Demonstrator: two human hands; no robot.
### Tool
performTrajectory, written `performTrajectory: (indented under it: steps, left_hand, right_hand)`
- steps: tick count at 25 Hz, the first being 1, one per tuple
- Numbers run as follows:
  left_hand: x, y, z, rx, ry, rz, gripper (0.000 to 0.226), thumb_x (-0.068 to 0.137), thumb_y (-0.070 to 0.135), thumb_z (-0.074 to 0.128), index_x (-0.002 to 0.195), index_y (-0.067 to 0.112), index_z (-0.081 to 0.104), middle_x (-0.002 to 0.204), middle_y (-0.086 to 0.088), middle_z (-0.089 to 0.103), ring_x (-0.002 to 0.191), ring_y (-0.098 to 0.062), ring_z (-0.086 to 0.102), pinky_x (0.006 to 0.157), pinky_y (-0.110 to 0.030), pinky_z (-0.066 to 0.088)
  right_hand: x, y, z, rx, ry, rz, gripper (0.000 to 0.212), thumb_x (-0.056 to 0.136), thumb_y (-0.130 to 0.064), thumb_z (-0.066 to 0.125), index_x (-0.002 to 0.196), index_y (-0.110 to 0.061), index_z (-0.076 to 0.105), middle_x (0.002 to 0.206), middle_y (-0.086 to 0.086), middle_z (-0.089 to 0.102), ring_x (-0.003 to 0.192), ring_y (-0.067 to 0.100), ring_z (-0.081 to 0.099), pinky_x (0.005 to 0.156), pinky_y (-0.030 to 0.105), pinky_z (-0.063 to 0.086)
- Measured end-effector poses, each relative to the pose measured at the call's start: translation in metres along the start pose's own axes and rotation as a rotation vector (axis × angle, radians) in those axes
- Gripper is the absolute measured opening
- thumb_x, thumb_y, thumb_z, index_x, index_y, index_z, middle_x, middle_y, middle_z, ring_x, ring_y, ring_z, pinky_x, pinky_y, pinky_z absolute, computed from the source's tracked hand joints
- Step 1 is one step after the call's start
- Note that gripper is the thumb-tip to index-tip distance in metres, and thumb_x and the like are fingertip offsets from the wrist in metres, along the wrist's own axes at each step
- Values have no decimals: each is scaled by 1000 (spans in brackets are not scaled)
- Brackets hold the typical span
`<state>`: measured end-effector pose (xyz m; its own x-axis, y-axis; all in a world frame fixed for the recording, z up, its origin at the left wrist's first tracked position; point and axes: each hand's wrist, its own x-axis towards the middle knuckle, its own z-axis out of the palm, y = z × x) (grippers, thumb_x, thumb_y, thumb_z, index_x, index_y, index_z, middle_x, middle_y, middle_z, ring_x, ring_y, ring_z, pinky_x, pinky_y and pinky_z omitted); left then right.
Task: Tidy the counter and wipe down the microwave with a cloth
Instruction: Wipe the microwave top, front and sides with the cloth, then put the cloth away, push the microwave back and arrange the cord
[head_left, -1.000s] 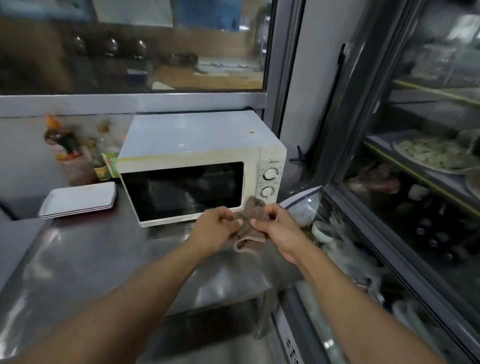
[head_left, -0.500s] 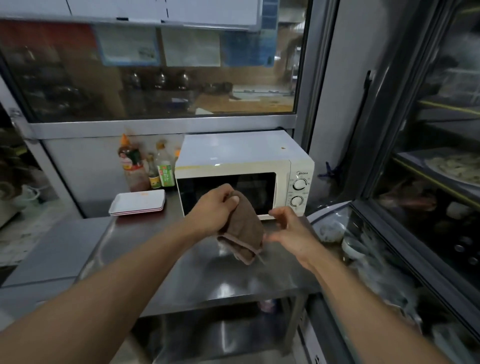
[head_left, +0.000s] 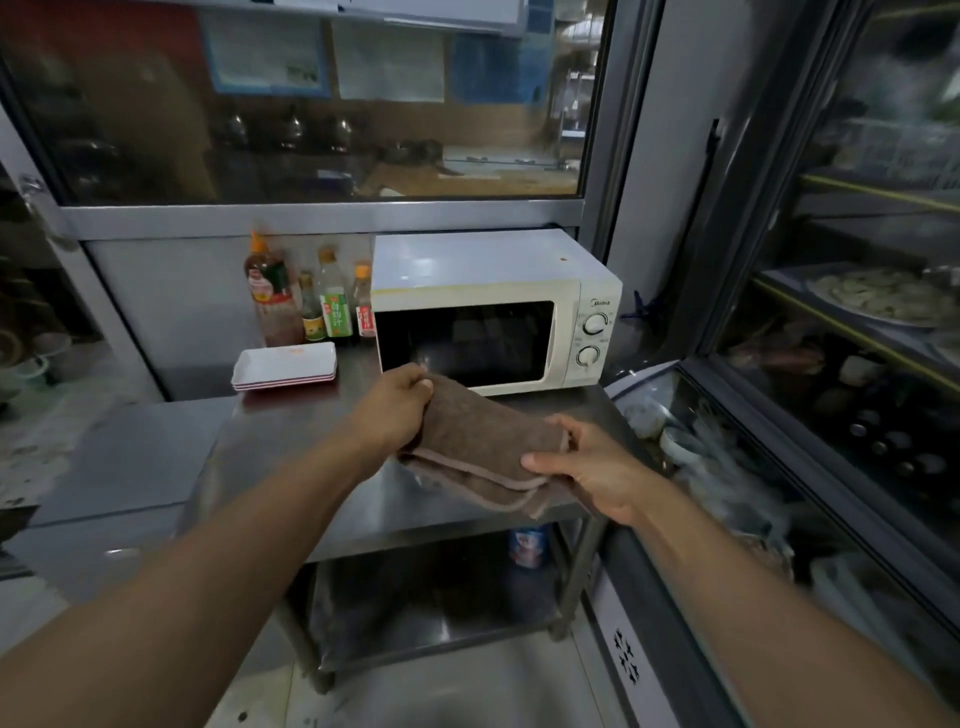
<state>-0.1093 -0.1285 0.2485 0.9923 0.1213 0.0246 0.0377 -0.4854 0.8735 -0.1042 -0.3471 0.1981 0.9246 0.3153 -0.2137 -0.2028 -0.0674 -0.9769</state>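
A white microwave (head_left: 483, 280) with a dark door and two knobs stands at the back right of the steel counter (head_left: 291, 431). A brown cloth (head_left: 483, 441) is stretched between both hands above the counter, in front of the microwave door. My left hand (head_left: 395, 410) grips its upper left end. At the lower right end, my right hand (head_left: 587, 473) holds the cloth with thumb on top.
Several sauce bottles (head_left: 306, 301) stand against the wall left of the microwave. A stack of white rectangular plates (head_left: 285, 366) lies in front of them. A glass-fronted fridge (head_left: 831, 395) with food fills the right side. A lower shelf (head_left: 441, 618) sits under the counter.
The cloth was bunched between both hands near the microwave knobs, then hung from my left hand. Now my right hand has taken the other end and it is spread out. The view has pulled back.
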Motion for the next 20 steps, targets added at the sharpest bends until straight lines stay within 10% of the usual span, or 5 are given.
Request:
performTrajectory:
  steps: [4, 6, 14, 20]
  left_hand:
    - [-16, -32, 28, -161, -98, -196, 11, 90, 29, 59, 86, 20, 53, 79, -3, 53, 68, -14, 52, 54, -24, 40]
    - [-23, -47, 42, -148, -208, -213, 43, 78, 20, 75, 106, 23, 44, 93, -8, 54, 81, -21, 56, 61, -29, 44]
    - [-32, -72, 119, -87, -315, -292, 28, 82, -7, 63, 102, 13, 64, 91, -9, 59, 66, -15, 56, 49, -16, 50]
    - [-27, -105, 203, 14, -275, -423, 22, 82, 2, 63, 95, 21, 64, 100, -14, 64, 85, -29, 63, 80, -43, 56]
  right_hand:
    - [-25, 26, -7, 48, 155, 65, 26, 85, -11, 67, 106, -17, 54, 89, 6, 68, 71, 18, 70, 54, 29, 55]
    - [-36, 38, -15, 68, 201, 81, 30, 86, -7, 65, 109, -18, 50, 82, 4, 67, 61, 12, 67, 49, 24, 51]
    - [-56, 97, -59, -339, 213, 33, 69, 69, 13, 70, 121, -26, 49, 99, -9, 56, 86, 2, 58, 64, 13, 52]
    - [-42, 168, -105, -424, 217, 34, 57, 72, 12, 66, 116, -18, 48, 103, -7, 55, 83, -7, 60, 58, 11, 48]
